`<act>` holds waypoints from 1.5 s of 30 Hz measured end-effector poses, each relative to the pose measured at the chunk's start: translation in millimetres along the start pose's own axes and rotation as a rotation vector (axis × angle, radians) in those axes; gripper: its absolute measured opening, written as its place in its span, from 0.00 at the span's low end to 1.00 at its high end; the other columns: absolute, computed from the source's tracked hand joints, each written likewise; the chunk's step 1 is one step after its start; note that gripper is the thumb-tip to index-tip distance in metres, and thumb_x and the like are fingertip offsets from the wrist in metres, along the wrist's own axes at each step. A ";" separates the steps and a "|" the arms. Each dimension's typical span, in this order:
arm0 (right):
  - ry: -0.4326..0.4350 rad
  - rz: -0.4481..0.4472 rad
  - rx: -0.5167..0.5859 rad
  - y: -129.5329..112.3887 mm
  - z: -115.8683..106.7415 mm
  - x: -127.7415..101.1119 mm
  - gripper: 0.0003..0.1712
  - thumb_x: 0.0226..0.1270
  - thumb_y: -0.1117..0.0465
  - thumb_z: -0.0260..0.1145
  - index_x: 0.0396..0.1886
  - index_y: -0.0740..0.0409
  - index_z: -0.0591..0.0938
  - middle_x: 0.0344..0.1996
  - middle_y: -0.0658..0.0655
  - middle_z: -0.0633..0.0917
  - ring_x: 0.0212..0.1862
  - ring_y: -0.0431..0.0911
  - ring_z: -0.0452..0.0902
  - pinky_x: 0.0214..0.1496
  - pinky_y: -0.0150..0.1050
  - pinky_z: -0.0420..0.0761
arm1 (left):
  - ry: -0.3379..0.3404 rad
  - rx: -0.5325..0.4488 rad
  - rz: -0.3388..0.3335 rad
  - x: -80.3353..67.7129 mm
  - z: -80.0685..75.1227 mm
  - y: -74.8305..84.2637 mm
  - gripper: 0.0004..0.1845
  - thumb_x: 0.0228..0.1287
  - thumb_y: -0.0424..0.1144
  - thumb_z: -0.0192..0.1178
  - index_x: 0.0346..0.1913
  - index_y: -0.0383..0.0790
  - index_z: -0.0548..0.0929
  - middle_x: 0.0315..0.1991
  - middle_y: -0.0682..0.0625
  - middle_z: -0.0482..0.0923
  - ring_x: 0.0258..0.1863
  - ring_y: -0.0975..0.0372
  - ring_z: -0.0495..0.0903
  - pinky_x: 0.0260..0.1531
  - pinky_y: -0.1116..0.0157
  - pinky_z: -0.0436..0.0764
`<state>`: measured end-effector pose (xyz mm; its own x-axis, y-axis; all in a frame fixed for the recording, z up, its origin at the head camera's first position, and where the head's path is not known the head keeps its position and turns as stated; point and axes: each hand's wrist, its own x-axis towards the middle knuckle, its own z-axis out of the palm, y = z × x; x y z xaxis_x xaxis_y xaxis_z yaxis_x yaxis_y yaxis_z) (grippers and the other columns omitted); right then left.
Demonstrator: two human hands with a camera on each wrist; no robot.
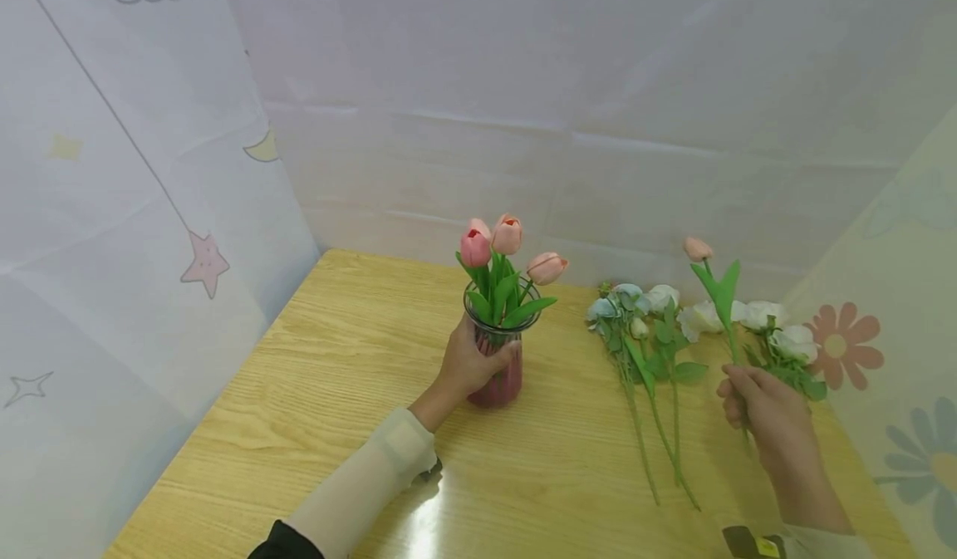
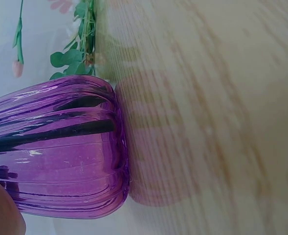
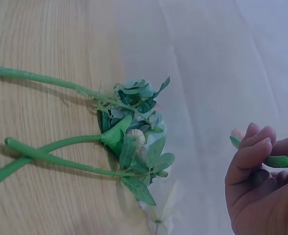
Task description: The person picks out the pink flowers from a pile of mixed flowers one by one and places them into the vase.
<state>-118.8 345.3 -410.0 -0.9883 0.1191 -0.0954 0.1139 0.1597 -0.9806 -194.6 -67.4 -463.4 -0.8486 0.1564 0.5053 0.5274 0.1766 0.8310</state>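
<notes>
My left hand [image 1: 474, 360] grips a ribbed pink-purple glass vase [image 1: 499, 386] that stands on the table, thumb across its front. Several pink tulips [image 1: 507, 235] with green leaves rise out of the vase. Through its purple wall [image 2: 70, 166] dark stem ends show in the left wrist view. At the right, my right hand [image 1: 770, 414] pinches the green stem of a single pink tulip [image 1: 698, 249], held upright above the table. In the right wrist view the fingers of this hand [image 3: 261, 181] curl round the stem, and its cut end sticks out.
Several flowers lie along the table's right side: pale blue ones [image 1: 630, 293], white ones [image 1: 794, 343] and a leafy green stem [image 1: 676, 368]. A printed cloth [image 1: 561, 127] hangs behind the wooden table [image 1: 359, 335] and at both sides.
</notes>
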 end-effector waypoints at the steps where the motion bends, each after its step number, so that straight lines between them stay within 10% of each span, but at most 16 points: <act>1: -0.001 -0.010 0.003 -1.0 1.3 -0.4 0.14 0.77 0.49 0.59 0.47 0.54 0.79 0.30 0.48 0.83 0.26 0.39 0.74 0.25 0.31 0.77 | 0.006 0.005 0.006 -0.1 1.1 -5.2 0.39 0.59 0.52 0.67 0.69 0.40 0.64 0.60 0.44 0.77 0.62 0.55 0.78 0.65 0.54 0.76; 17: 0.024 -0.096 0.127 -17.7 30.8 -6.4 0.15 0.76 0.50 0.60 0.45 0.58 0.78 0.26 0.48 0.82 0.24 0.39 0.73 0.25 0.31 0.77 | -0.001 -0.005 -0.015 -1.4 -0.5 -3.4 0.39 0.59 0.50 0.68 0.69 0.39 0.64 0.61 0.44 0.77 0.62 0.55 0.77 0.66 0.55 0.76; 45: -0.179 -0.329 0.822 -38.4 84.6 -11.1 0.10 0.80 0.68 0.50 0.52 0.67 0.74 0.31 0.55 0.80 0.31 0.40 0.77 0.25 0.27 0.76 | -0.007 -0.036 -0.010 0.6 0.6 -6.0 0.38 0.59 0.43 0.69 0.70 0.41 0.64 0.62 0.45 0.76 0.63 0.55 0.77 0.66 0.54 0.75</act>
<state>-120.8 254.9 -385.8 -0.9670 0.0263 0.2534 -0.2180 -0.6005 -0.7693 -198.3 -67.8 -468.2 -0.8533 0.1613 0.4959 0.5174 0.1434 0.8436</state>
